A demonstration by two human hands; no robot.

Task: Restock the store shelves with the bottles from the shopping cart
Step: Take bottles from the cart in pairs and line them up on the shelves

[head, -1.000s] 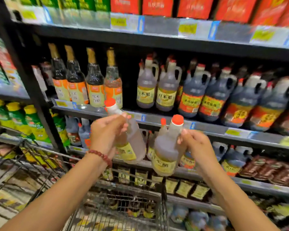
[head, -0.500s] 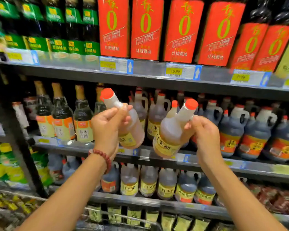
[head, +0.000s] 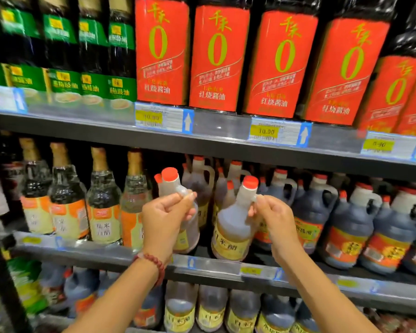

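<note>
Head view: left hand curled round handle of left vinegar bottle; right hand pinches handle of right vinegar bottle. Both bottles upright at middle shelf front edge, just right of clear tall bottles.

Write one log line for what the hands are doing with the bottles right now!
left hand: grips left bottle handle | right hand: grips right bottle handle | place: middle shelf edge | step: shelving
</note>
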